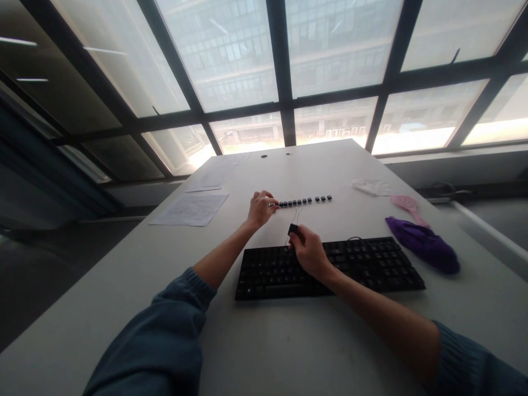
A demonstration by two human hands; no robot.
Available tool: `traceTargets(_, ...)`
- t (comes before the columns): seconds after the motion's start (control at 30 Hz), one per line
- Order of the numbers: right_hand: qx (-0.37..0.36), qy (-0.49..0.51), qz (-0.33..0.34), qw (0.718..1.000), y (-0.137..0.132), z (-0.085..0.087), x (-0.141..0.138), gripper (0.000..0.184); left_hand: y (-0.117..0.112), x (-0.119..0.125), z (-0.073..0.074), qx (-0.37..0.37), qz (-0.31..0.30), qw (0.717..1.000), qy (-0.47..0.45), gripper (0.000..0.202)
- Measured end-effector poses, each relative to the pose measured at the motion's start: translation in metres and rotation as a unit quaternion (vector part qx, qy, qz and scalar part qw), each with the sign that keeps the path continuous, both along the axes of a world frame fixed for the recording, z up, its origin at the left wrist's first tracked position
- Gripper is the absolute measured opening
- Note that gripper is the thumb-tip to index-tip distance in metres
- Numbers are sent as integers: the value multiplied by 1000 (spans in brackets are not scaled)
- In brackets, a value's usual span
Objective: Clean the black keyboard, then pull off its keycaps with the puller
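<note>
A row of small black keycaps (304, 202) runs across the white table behind a black keyboard (272, 275). At the row's left end, my left hand (260, 209) has its thumb and fingers closed around a keycap (271, 205). My right hand (308, 250) is above the keyboard's upper middle, gripping a wire keycap puller by its black handle (292, 228). Thin wires stick out from the handle, two toward the row and others down toward the keys. My right fingers partly hide the puller and the keys beneath.
Printed papers (190, 210) lie at the left. On the right are a purple cloth pouch (424, 245), a pink hairbrush (406, 204) and a clear plastic bag (371, 187). The table (289, 341) reaches toward large windows (334, 49).
</note>
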State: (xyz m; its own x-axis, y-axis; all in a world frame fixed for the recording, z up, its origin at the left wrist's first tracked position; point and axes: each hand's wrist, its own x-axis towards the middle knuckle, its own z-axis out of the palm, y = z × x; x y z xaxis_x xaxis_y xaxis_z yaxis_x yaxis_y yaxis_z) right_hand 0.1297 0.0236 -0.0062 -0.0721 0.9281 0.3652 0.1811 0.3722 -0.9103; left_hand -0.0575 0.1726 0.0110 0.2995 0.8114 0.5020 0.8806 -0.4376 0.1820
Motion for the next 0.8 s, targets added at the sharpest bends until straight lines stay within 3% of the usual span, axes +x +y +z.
traceTargets(0.23, -10, -3, 10, 1000, 1, -1, -1, 15, 15, -1, -19, -20, 32, 999, 16, 11)
traceTargets(0.5, -13, 6, 17, 1000, -1, 3, 0, 14, 15, -2, -20, -17, 26, 1000, -4, 14)
traceTargets(0.67, -9, 20, 3, 1000, -1, 2, 1, 15, 4, -8, -1, 16, 23, 998, -59, 13)
traceTargets(0.8, 2, 45, -33, 998, 1, 5, 2, 18, -32, -8, 27, 42, 14, 994, -96, 14)
